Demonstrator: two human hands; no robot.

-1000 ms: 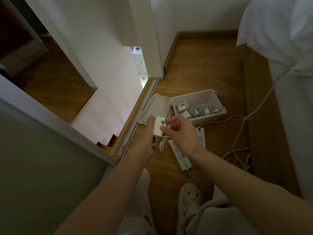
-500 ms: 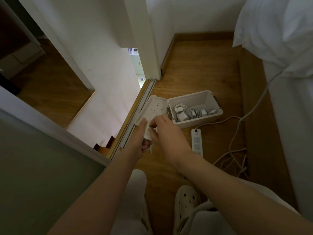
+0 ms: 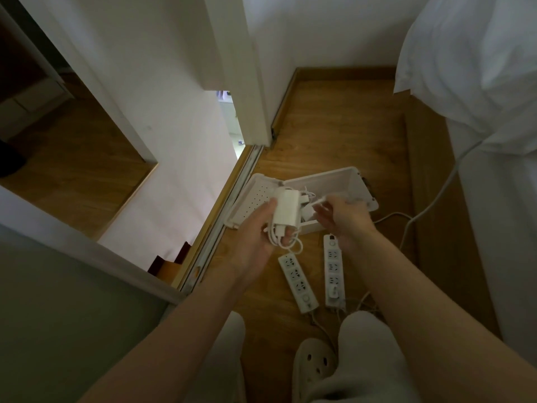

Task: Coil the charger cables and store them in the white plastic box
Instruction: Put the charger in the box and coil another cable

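Your hands have drawn apart since half a second ago. Your left hand (image 3: 258, 237) now grips the white charger brick (image 3: 286, 213) in curled fingers, its cable (image 3: 290, 242) looped beneath. Your right hand (image 3: 345, 219) seems to pinch the cable's free end over the white plastic box (image 3: 357, 175), where other chargers (image 3: 307, 212) lie, mostly hidden. The perforated lid (image 3: 255, 199) lies alongside. Nearer you, one power strip (image 3: 297, 282) now shows beside the second strip (image 3: 334, 269).
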